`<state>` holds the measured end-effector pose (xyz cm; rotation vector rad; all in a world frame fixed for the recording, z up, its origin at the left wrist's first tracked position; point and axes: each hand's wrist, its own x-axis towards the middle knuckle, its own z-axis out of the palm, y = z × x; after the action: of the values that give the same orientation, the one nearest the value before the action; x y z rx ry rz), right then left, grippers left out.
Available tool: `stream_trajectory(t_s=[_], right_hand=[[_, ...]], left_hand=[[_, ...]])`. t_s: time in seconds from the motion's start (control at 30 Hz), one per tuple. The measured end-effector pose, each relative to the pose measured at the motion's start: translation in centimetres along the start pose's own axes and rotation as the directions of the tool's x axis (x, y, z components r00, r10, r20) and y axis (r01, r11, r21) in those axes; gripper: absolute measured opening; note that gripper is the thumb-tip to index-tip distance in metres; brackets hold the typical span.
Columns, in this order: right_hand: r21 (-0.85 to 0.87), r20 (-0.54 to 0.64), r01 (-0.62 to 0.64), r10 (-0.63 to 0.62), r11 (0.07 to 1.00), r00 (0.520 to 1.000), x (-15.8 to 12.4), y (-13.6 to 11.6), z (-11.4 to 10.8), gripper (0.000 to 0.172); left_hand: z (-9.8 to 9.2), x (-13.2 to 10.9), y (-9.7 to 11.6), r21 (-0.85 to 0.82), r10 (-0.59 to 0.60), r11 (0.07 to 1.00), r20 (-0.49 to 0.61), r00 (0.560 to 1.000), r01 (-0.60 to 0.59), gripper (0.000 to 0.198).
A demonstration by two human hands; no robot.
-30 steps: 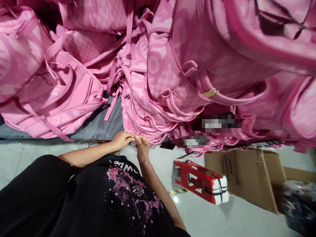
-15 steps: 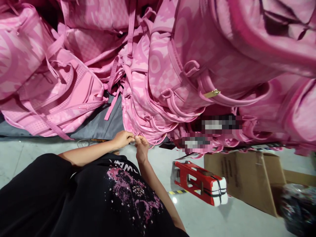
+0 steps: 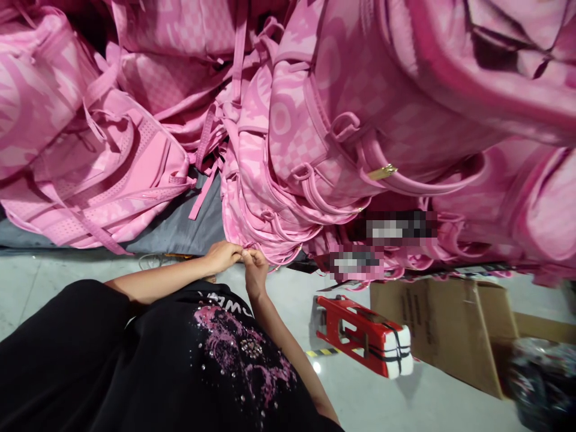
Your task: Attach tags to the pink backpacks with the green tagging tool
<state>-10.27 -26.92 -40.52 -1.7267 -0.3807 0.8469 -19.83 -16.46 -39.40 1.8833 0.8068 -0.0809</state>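
Observation:
My left hand (image 3: 224,256) and my right hand (image 3: 255,268) meet fingertip to fingertip, low in front of a stack of pink backpacks (image 3: 281,198). Both are closed in a pinch. Whatever lies between the fingertips is too small to make out. Just behind the hands is the rounded lower edge of the nearest backpack, close to the fingers; I cannot tell whether they touch it. These backpacks carry a pink checked and camouflage pattern, with loop handles and gold zip pulls. To the left another pink backpack (image 3: 112,174) shows its padded straps.
Grey cloth (image 3: 180,222) covers the surface under the backpacks. On the tiled floor at right stand a red frame-like stool (image 3: 351,330) with a white strapped end, a cardboard box (image 3: 443,336) and a dark plastic-wrapped bundle (image 3: 544,381). Backpacks overhang at upper right.
The view has shifted very slightly. Both hands stay together in the same pinch, with the fingers moved only a little.

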Motion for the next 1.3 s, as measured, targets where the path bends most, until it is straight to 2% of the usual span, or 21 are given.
stream_trajectory(t_s=[0.23,0.43,0.63,0.73,0.83,0.93,1.07,1.3], right_hand=[[-0.038,-0.011,0.020,-0.021,0.999,1.000,0.1,0.3,0.4,0.029],[-0.081,-0.002,0.051,-0.051,0.995,0.999,0.2,0.2,0.0,0.029],[-0.124,0.031,0.082,-0.078,0.989,0.996,0.5,0.5,-0.3,0.036],[-0.194,0.078,0.109,-0.096,0.975,0.992,0.8,0.4,-0.5,0.040],[-0.314,0.119,0.182,-0.151,0.932,0.981,1.0,-0.3,-1.1,0.034],[-0.423,0.164,0.318,-0.273,0.848,0.948,1.3,-1.2,-1.6,0.020],[-0.467,0.339,0.505,-0.381,0.725,0.860,2.1,-1.8,-1.4,0.019],[-0.508,0.461,0.648,-0.457,0.567,0.761,3.4,-1.9,-1.2,0.025]], left_hand=[[0.4,-0.1,-0.7,-0.071,0.014,0.997,0.013,1.000,-0.013,0.020],[1.0,0.0,-0.4,-0.063,-0.054,0.997,-0.091,0.994,0.048,0.016],[0.6,-0.3,-0.3,-0.100,-0.018,0.995,-0.131,0.991,0.005,0.011],[0.2,-0.6,-0.6,-0.119,0.009,0.993,-0.144,0.989,-0.026,0.015],[-0.1,-0.6,-1.1,-0.161,0.022,0.986,-0.161,0.987,-0.048,0.019],[-0.4,-0.2,-1.7,-0.229,0.033,0.971,-0.179,0.983,-0.074,0.020],[-0.6,0.6,-2.3,-0.301,0.060,0.947,-0.180,0.982,-0.114,0.020],[-1.0,0.9,-2.2,-0.343,0.077,0.928,-0.197,0.977,-0.143,0.013]])
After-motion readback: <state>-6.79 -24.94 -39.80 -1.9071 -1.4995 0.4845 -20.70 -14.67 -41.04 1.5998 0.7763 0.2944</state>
